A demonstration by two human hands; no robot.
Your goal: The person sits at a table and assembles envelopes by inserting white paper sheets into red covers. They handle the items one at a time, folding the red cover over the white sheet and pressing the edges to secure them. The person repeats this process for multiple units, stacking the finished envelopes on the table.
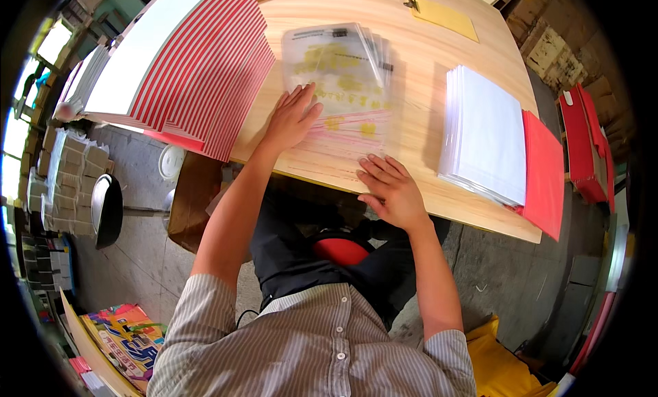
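A pile of clear printed plastic bags (343, 75) lies on the wooden table in front of me, its sheets fanned out a little at the far right corner. My left hand (293, 117) rests on the left edge of the pile, fingers stretched out. At the near right corner of the pile, by the table's front edge, my right hand (389, 188) lies with its fingers extended and grips nothing. To the right stands a stack of white sheets in clear sleeves (483, 133), with a red folder (543, 171) beside it.
A tall stack of red-and-white edged boards (205, 61) fills the table's left side. A yellow clipboard (445, 19) lies at the far right. Below the table's left edge is a cardboard box (188, 212); a white bucket (171, 162) stands beside it. Yellow cloth (500, 363) lies at the lower right.
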